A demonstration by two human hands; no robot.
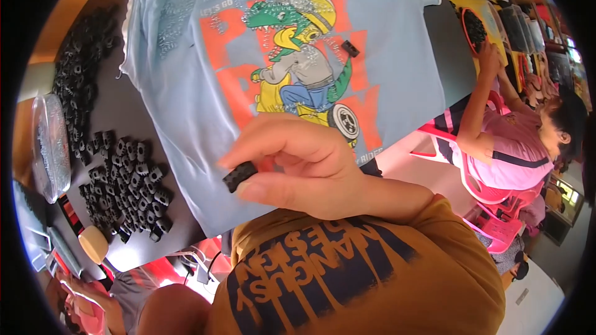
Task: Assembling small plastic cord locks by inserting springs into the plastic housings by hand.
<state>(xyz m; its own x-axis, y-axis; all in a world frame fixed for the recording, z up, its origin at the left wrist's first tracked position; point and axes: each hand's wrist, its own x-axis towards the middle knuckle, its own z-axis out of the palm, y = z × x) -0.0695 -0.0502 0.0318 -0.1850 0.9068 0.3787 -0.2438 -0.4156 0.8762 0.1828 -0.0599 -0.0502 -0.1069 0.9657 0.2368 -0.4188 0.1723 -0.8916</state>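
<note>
The right hand [298, 167] grasps a small black piece [239, 177] between thumb and fingertips, over the lower left part of a blue T-shirt [400, 31] spread on a dark table [138, 108]; I cannot tell whether the piece touches the cloth. The left hand is out of sight, so its state cannot be told. The piece's long axis slants, its right end farther from the body than its left. Another black block [351, 48] sits on the shirt beside the printed dinosaur [304, 56], ahead and to the right of the held piece, its own axis slanting the opposite way. A loose pile [127, 186] of similar pieces lies to the left, on the fingertip side, with a clear tray [51, 149] beyond it
</note>
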